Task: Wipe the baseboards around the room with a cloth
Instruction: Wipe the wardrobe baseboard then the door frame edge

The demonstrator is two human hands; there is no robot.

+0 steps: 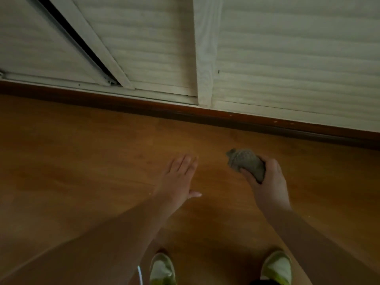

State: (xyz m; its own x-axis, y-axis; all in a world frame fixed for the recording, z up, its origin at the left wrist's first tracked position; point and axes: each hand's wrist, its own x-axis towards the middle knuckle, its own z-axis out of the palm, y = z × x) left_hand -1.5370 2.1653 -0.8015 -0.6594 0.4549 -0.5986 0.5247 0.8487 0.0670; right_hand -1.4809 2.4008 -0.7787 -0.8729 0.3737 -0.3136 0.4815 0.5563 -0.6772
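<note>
A dark reddish-brown baseboard (185, 113) runs from the left edge down to the right edge, under pale wardrobe doors. My right hand (269, 182) grips a bunched grey cloth (245, 163), held above the floor a short way in front of the baseboard and apart from it. My left hand (177, 178) is stretched out flat with straight fingers and holds nothing; it hovers over the floor to the left of the cloth.
Pale sliding wardrobe doors (287, 58) with a dark gap at the left (78, 42) fill the top. An orange-brown wooden floor (82, 161) spreads below. Two feet in light shoes (162, 268) (277, 266) stand at the bottom edge.
</note>
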